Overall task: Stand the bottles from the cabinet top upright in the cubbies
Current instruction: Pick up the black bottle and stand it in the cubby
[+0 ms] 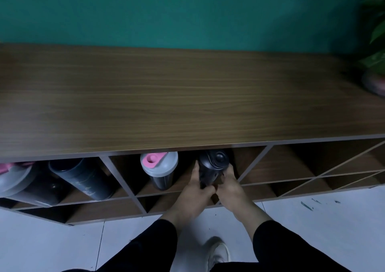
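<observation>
Under the front edge of the brown wood-grain cabinet top (187,97), in the right half of the middle upper cubby (123,176), both hands grip a matte black cylindrical bottle with a domed cap (211,165): the left hand (194,190) wraps its left side and the right hand (228,185) its right, fingers closed low around the body. The step looks like setting this bottle down upright beside the dark shaker bottle with a grey lid and pink spout (159,170), near but apart. Next, by my judgement, comes seating the base flat, then loosening both hands without tipping it. No bottles show on the visible top, so the task seems nearly done.
</observation>
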`<state>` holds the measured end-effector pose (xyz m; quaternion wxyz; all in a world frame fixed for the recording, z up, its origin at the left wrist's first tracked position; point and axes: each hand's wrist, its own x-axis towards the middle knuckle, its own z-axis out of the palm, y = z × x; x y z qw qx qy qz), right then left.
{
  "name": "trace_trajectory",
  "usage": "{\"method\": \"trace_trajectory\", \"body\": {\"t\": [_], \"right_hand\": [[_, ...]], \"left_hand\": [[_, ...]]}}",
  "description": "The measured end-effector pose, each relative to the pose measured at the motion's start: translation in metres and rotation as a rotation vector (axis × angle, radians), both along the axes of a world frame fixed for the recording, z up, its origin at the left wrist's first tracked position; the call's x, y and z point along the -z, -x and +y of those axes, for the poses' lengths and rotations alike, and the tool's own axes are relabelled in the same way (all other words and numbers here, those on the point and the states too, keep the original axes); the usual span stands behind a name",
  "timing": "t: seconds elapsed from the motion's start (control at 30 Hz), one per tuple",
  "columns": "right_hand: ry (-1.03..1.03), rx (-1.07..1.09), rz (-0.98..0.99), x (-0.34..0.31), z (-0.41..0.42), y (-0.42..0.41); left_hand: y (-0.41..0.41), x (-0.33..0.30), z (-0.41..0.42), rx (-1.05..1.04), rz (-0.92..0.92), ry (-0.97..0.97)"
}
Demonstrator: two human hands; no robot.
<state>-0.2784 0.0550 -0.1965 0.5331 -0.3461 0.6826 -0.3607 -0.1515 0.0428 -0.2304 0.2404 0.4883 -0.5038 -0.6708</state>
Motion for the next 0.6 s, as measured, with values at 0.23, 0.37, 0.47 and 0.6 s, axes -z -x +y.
{"method": "trace_trajectory", "body": {"t": [0.23, 0.37, 0.47, 0.6], "right_hand": [[0.01, -0.056, 0.05, -0.003, 0.006, -0.002], [0.008, -0.083, 0.102, -0.007, 0.008, -0.003], [-0.073, -0.086, 0.209, -0.008, 0.01, -0.002], [-0.27, -0.295, 0.545, -0.001, 0.019, -0.006]], "left_hand": [[0.005, 0.004, -0.004, -0.096, 0.037, -0.021], [0.005, 0.0, -0.004, -0.085, -0.005, -0.034], [0.002, -0.008, -0.001, -0.072, -0.044, -0.04], [-0.012, -0.011, 0.01, -0.179, -0.2, -0.132]]}}
